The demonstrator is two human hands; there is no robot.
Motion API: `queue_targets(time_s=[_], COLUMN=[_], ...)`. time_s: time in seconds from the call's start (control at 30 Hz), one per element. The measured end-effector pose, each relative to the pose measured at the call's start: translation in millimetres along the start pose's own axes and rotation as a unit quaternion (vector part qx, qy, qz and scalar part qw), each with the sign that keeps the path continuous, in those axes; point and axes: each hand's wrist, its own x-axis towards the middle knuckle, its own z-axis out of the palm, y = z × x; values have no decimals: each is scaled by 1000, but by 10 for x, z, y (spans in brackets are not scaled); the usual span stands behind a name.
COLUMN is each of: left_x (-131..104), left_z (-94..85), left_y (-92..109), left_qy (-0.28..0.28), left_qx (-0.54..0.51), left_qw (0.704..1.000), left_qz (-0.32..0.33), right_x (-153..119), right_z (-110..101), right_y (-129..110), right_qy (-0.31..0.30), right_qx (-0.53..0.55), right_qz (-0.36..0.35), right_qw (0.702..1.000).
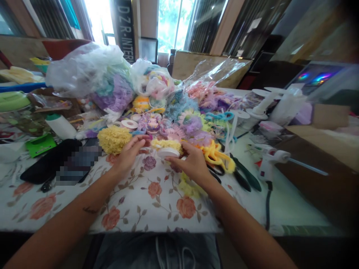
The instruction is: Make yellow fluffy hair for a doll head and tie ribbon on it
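Near the middle of the flowered cloth, my right hand [192, 160] is closed round a small piece with pale yellow ruffled trim [171, 145] and a white round base [168, 152]. Thumb and fingers grip its right side. Just left of the piece is my left hand [131, 153], fingers apart and slightly curved, with a gap between them and the trim. A bushy yellow ruffled bundle [113, 139] lies beside my left hand's outer side. Under my right wrist, loose yellow trim [190, 186] rests on the cloth.
Plastic bags of coloured yarn [112, 89] are heaped behind. At right are yellow cord [215, 155], dark-handled tools [246, 173], a white glue gun [267, 164] with its cable, and a cardboard box [316, 172]. A black case [50, 160] and green holder [40, 145] sit left.
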Motion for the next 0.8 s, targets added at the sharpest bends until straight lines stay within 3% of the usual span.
queue_targets(time_s=[0.1, 0.17, 0.27, 0.37, 0.5, 0.57, 0.7, 0.8], left_x=[-31, -81, -146, -183, -205, -198, -168, -163], left_z=[-60, -43, 21, 73, 93, 85, 54, 37], left_y=[84, 117, 96, 37, 14, 24, 28, 19], left_qy=[-35, -82, -129, -132, -66, -14, 60, 96], left_qx=[130, 206, 282, 324, 366, 375, 397, 428], left_qw=[977, 947, 913, 893, 881, 867, 812, 777], left_qz=[165, 232, 266, 284, 291, 327, 423, 451], right_x=[7, -5, -38, -60, -57, -52, -49, -49], right_z=[9, 37, 90, 125, 131, 128, 128, 135], right_y=[30, 29, 14, 0, -8, -6, -1, -12], right_qy=[-14, -23, -22, -10, 25, 27, 12, 10], right_qx=[-83, -96, -103, -84, -37, -29, -20, 2], right_qz=[-4, -26, -51, -50, -27, -20, -13, 3], right_qw=[996, 995, 993, 995, 999, 999, 1000, 1000])
